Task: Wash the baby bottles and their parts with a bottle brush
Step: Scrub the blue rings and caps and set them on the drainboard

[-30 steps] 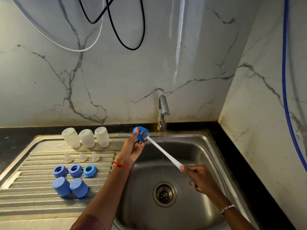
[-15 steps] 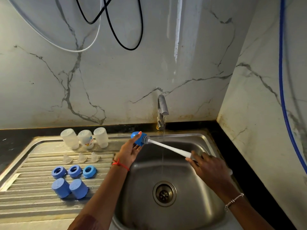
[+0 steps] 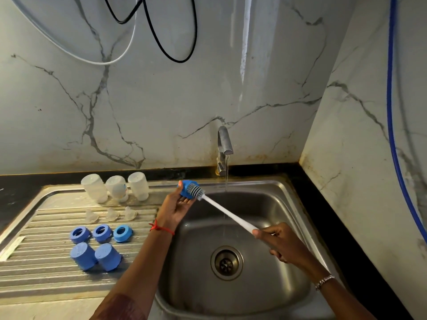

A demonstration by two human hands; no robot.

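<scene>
Fingers of neither hand touch the parts laid out on the ribbed surface (image 3: 46,273) at the left: three clear bottles (image 3: 115,188) at the far edge, three teats (image 3: 111,214) nearer, three blue collars (image 3: 101,233), then two blue caps (image 3: 96,256) nearest. Right of these, the left hand (image 3: 178,209) is raised over the far left rim of the sink (image 3: 277,204), its fingers and thumb grasping a third cap, the held cap (image 3: 184,189), by the outside wall, with the mouth facing right. The grey bristle head (image 3: 196,191) of the bottle brush sits at that mouth, partly inside. Its white handle (image 3: 228,214) slopes down and right over the basin to the right hand (image 3: 284,245), whose fingers are clenched round the handle's end. A thin stream (image 3: 227,174) falls from the tap (image 3: 224,144) just right of the held cap, apparently not touching it. Procedure: seat the head fully to the cap's closed end. Rotate the handle while turning the cap the opposite way, so that the bristles sweep the whole inner wall. Grip the cap firmly, since wet plastic is likely to slip. Rinse it under the stream before setting it down.
</scene>
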